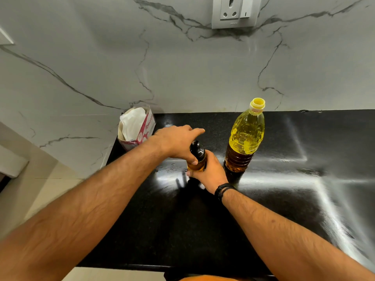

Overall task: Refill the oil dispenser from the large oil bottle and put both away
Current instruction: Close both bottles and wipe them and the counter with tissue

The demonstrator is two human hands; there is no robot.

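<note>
A small oil dispenser [199,162] with amber oil and a black pouring top [197,150] stands on the black counter [284,199]. My right hand [211,172] wraps around its body from the near side. My left hand [178,141] lies over the black top, thumb against the neck, index finger stretched out to the right. The large oil bottle [245,136], clear plastic with yellow oil and a yellow cap [257,104], stands upright just right of the dispenser, untouched.
An open paper packet [136,127] with white contents leans at the counter's back left corner. A marble-pattern wall [182,67] rises behind, with a socket [235,11] high up. The counter's left edge drops to a light floor.
</note>
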